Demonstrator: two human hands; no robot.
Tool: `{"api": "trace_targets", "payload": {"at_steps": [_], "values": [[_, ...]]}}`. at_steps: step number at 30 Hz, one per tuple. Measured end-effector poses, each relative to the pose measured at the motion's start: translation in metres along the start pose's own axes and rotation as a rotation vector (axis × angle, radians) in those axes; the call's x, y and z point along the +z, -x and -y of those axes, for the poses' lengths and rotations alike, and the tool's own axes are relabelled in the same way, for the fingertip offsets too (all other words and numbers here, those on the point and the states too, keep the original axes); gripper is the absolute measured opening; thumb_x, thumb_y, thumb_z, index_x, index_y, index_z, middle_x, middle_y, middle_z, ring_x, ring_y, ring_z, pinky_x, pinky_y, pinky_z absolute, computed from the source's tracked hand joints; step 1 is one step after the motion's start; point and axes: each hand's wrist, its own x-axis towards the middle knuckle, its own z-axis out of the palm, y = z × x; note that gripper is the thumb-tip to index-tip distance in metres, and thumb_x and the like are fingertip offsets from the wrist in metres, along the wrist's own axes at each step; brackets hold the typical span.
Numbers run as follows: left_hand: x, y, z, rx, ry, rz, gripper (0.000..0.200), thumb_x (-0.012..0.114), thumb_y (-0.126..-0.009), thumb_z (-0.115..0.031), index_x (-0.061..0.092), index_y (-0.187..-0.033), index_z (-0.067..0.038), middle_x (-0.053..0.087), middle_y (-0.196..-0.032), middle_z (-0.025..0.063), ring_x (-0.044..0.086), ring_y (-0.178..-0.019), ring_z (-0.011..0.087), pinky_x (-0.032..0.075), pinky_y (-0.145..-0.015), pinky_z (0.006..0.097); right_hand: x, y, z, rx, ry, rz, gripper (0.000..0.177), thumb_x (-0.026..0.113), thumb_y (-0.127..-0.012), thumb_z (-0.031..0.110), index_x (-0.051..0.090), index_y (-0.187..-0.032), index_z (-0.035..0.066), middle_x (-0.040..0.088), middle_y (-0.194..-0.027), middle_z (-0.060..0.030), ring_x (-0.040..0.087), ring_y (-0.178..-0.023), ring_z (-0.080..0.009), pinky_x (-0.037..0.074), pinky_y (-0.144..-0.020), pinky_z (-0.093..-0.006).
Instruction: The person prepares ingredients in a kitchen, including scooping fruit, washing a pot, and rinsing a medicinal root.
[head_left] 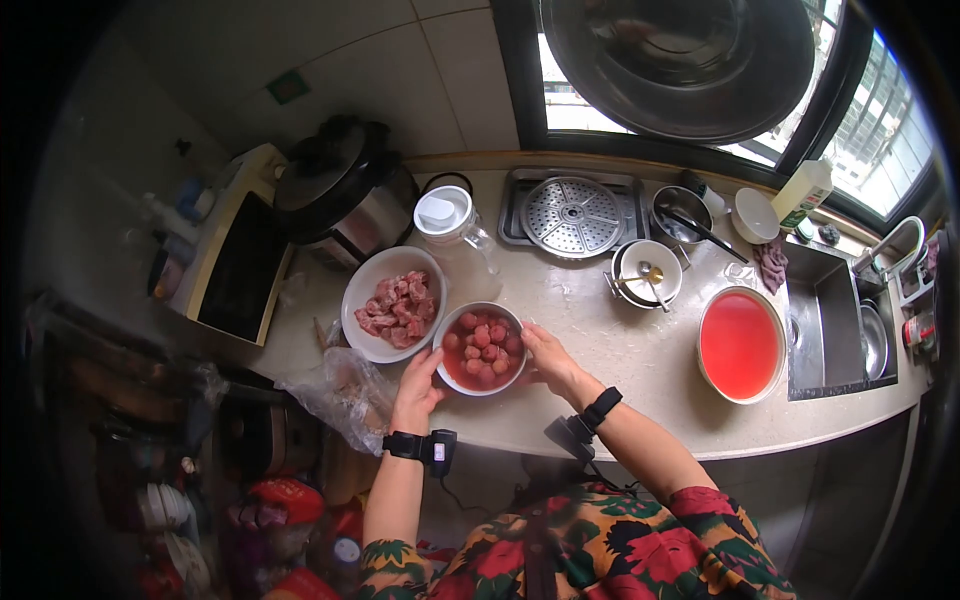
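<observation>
Grip: left hand (418,387) and right hand (550,358) cup opposite sides of the fruit bowl (484,391), which holds round red fruit in reddish liquid. Placement: the fruit bowl sits just right of the meat bowl (361,292). Also listed: pitcher (468,264), right of the meat bowl; plastic bag (345,395), on its near side; red-liquid basin (741,399), well to its right.

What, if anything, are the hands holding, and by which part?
The bowl of red fruit, by its opposite sides near the rim: left hand on its left, right hand on its right.
</observation>
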Motion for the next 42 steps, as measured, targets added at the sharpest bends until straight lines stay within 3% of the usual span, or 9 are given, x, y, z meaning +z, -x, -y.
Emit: {"api": "trace_targets", "payload": {"at_steps": [3, 8, 20, 23, 25, 28, 29, 35, 42], "values": [[-0.012, -0.001, 0.005, -0.028, 0.194, -0.178, 0.045, 0.045, -0.087, -0.037, 0.039, -0.116, -0.004, 0.050, -0.106, 0.0170, 0.050, -0.097, 0.0297, 0.044, -0.080, 0.0444, -0.005, -0.010, -0.010, 0.001, 0.036, -0.033, 0.037, 0.034, -0.090, 0.032, 0.040, -0.122, 0.014, 0.054, -0.105, -0.0061, 0.058, -0.076, -0.0163, 0.051, -0.051, -0.0324], [-0.026, -0.007, -0.005, 0.071, 0.155, -0.247, 0.039, 0.042, -0.088, -0.031, 0.041, -0.112, 0.000, 0.051, -0.104, 0.0185, 0.053, -0.092, 0.0307, 0.047, -0.075, 0.0419, -0.003, -0.006, -0.001, -0.012, 0.218, -0.070, 0.036, 0.037, -0.089, 0.033, 0.045, -0.117, 0.012, 0.055, -0.090, -0.0040, 0.054, -0.063, -0.0137, 0.049, -0.047, -0.0305], [-0.027, 0.009, -0.016, 0.111, 0.080, -0.422, 0.034, 0.041, -0.086, -0.026, 0.047, -0.100, 0.004, 0.057, -0.086, 0.0176, 0.059, -0.064, 0.0243, 0.050, -0.053, 0.0310, -0.006, -0.003, -0.012, 0.028, 0.137, -0.087, 0.035, 0.037, -0.091, 0.031, 0.041, -0.117, 0.009, 0.051, -0.095, -0.0080, 0.057, -0.057, -0.0189, 0.050, -0.049, -0.0298], [-0.022, 0.053, -0.005, 0.158, -0.128, -0.367, 0.035, 0.052, -0.082, -0.024, 0.045, -0.106, 0.001, 0.057, -0.087, 0.0162, 0.059, -0.071, 0.0259, 0.049, -0.059, 0.0334, -0.013, 0.013, -0.009, 0.028, 0.153, -0.104, 0.039, 0.044, -0.088, 0.032, 0.041, -0.117, 0.006, 0.051, -0.100, -0.0094, 0.057, -0.063, -0.0192, 0.050, -0.051, -0.0308], [-0.028, 0.081, 0.004, 0.772, -0.935, -0.617, 0.043, 0.060, -0.074, -0.019, 0.045, -0.112, -0.005, 0.054, -0.101, 0.0156, 0.054, -0.090, 0.0312, 0.046, -0.074, 0.0423, -0.014, 0.024, -0.007, 0.050, 0.157, -0.164, 0.043, 0.049, -0.086, 0.030, 0.041, -0.118, 0.003, 0.050, -0.105, -0.0104, 0.057, -0.070, -0.0194, 0.050, -0.055, -0.0311], [-0.039, 0.101, -0.003, 0.877, -1.407, -1.019, 0.067, 0.068, -0.064, -0.019, 0.036, -0.122, -0.008, 0.044, -0.116, 0.0163, 0.038, -0.112, 0.0345, 0.033, -0.088, 0.0455, -0.024, 0.044, -0.008, -0.027, 0.229, -0.164, 0.044, 0.051, -0.084, 0.026, 0.041, -0.118, -0.001, 0.049, -0.105, -0.0111, 0.057, -0.071, -0.0190, 0.049, -0.056, -0.0315], [-0.047, 0.095, 0.001, 0.709, -1.372, -1.049, 0.077, 0.071, -0.061, -0.022, 0.031, -0.125, -0.006, 0.034, -0.126, 0.0185, 0.029, -0.118, 0.0366, 0.029, -0.093, 0.0430, -0.030, 0.052, -0.009, -0.039, 0.225, -0.162, 0.044, 0.053, -0.083, 0.022, 0.040, -0.118, -0.003, 0.050, -0.103, -0.0117, 0.057, -0.071, -0.0188, 0.049, -0.056, -0.0304], [-0.097, 0.051, 0.002, 0.473, -0.912, -0.865, 0.092, 0.073, -0.055, -0.033, 0.025, -0.128, -0.006, 0.037, -0.124, 0.0208, 0.034, -0.114, 0.0404, 0.030, -0.094, 0.0452, -0.069, 0.109, -0.018, -0.066, 0.214, -0.354, 0.038, 0.055, -0.081, 0.019, 0.046, -0.111, -0.002, 0.055, -0.093, -0.0108, 0.058, -0.069, -0.0174, 0.049, -0.054, -0.0275], [-0.090, 0.036, -0.018, 0.231, -1.124, -0.964, 0.080, 0.069, -0.055, -0.029, 0.033, -0.119, 0.000, 0.047, -0.111, 0.0204, 0.042, -0.104, 0.0381, 0.033, -0.092, 0.0420, -0.108, 0.153, -0.038, -0.083, 0.141, -0.558, 0.030, 0.054, -0.082, 0.017, 0.049, -0.106, -0.001, 0.056, -0.087, -0.0093, 0.057, -0.065, -0.0166, 0.049, -0.052, -0.0264]]}}
